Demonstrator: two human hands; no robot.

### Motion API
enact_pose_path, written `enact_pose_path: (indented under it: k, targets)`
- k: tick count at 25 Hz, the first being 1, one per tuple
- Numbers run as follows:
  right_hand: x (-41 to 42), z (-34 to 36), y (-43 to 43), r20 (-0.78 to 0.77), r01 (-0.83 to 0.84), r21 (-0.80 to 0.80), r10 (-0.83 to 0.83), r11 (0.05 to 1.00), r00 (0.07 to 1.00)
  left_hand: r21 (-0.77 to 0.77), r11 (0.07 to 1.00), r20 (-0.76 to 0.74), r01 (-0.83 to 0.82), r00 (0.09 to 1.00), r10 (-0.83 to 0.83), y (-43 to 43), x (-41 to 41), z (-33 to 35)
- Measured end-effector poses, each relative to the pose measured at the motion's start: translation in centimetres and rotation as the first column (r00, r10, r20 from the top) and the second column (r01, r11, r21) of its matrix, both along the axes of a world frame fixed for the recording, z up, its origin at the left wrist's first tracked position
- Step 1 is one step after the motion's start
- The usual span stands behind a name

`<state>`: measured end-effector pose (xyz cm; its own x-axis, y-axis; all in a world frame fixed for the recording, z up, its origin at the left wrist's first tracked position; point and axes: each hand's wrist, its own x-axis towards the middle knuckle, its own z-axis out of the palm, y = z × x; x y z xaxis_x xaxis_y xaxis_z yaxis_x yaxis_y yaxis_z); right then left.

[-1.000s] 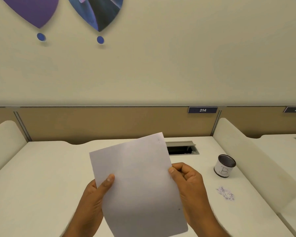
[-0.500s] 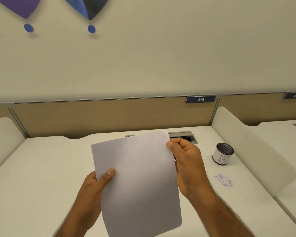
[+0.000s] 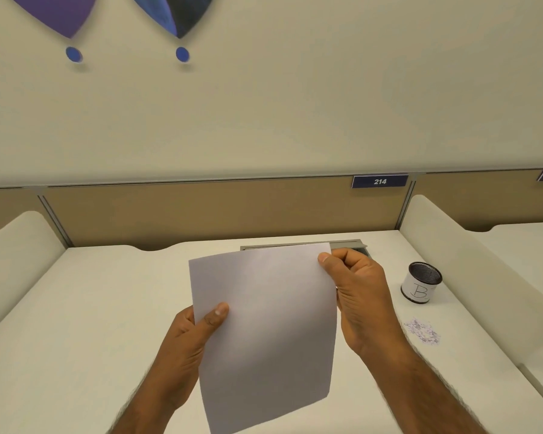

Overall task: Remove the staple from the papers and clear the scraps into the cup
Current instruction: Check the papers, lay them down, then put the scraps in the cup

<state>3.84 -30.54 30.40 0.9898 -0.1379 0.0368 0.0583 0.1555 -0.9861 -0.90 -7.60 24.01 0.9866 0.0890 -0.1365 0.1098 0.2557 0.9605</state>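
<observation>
White papers held upright over the worktop in both hands.

The left hand enters from below, its forearm slanting in from the lower edge. Its thumb lies flat across the sheet's left edge and its fingers are hidden behind, so its grip is clamped on the papers. The right hand sits higher, with thumb tip and curled fingers pinching the top right corner, so that grip is also closed on the papers. Any staple at that corner is too small to make out. The cup, dark-rimmed with a white label marked B, stands on the worktop to the right, apart from the hands. The scraps lie in a small heap near it, on its nearer side.
</observation>
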Motion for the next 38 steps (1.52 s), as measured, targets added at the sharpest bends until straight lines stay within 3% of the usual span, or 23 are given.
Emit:
enact_pose_path:
  k: [4,6,8,9,12,14,18,21,25,27,30,33,38]
  targets:
    - [0.2,-0.3,-0.1,0.051,0.004,-0.03,-0.002,1.0,0.999,0.001,1.0,-0.001,-0.023,1.0,0.023,-0.4,-0.1,0.3]
    - [-0.1,-1.3,0.1,0.176,0.126,-0.251,-0.083,0.96,0.981,-0.002,0.996,0.005,-0.089,0.996,0.09,-1.1,0.1,0.8]
    - [-1.6,-3.4,0.8,0.338,0.246,-0.487,-0.079,0.838,0.938,-0.028,0.981,0.025,-0.19,0.981,0.191,-2.0,0.5,1.6]
    - [-2.7,-4.7,1.7,0.377,0.236,-0.58,0.0,0.779,0.926,-0.05,0.967,0.038,-0.25,0.967,0.252,-2.5,0.8,2.0]
    - [-6.0,-8.3,4.8,0.301,0.156,-0.863,0.24,0.481,0.923,-0.085,0.917,0.052,-0.389,0.918,0.394,-4.4,1.4,3.1]
    - [-6.7,-9.6,6.0,0.273,0.155,-0.909,0.272,0.386,0.923,-0.091,0.9,0.053,-0.426,0.9,0.432,-5.7,1.5,3.4]
    - [-5.0,-9.0,5.0,0.34,0.225,-0.814,0.125,0.535,0.932,-0.096,0.903,0.084,-0.418,0.901,0.426,-6.9,1.5,3.2]
    - [-3.4,-7.8,2.8,0.203,0.082,-0.689,0.084,0.72,0.976,-0.047,0.922,0.08,-0.385,0.918,0.388,-6.9,1.4,2.7]
    - [-2.1,-6.0,-0.5,-0.108,-0.232,-0.288,0.209,0.929,0.972,0.238,0.904,0.108,-0.355,0.935,0.339,-5.4,0.7,1.0]
    - [-1.8,-5.8,-1.8,-0.193,-0.288,-0.048,0.274,0.956,0.942,0.358,0.854,0.147,-0.378,0.926,0.349,-4.2,0.1,0.2]
    - [-1.7,-6.2,-2.8,-0.241,-0.317,0.125,0.338,0.94,0.91,0.22,0.926,0.011,-0.306,0.95,0.311,-3.4,-0.4,-0.9]
    - [-1.8,-6.8,-2.8,-0.26,-0.372,0.173,0.407,0.912,0.876,0.085,0.976,-0.124,-0.202,0.97,0.212,-4.1,-1.2,-0.8]
    - [-1.4,-8.1,-1.8,-0.294,-0.472,0.076,0.472,0.878,0.831,0.081,0.961,-0.18,-0.264,0.945,0.275,-3.5,-2.1,-2.5]
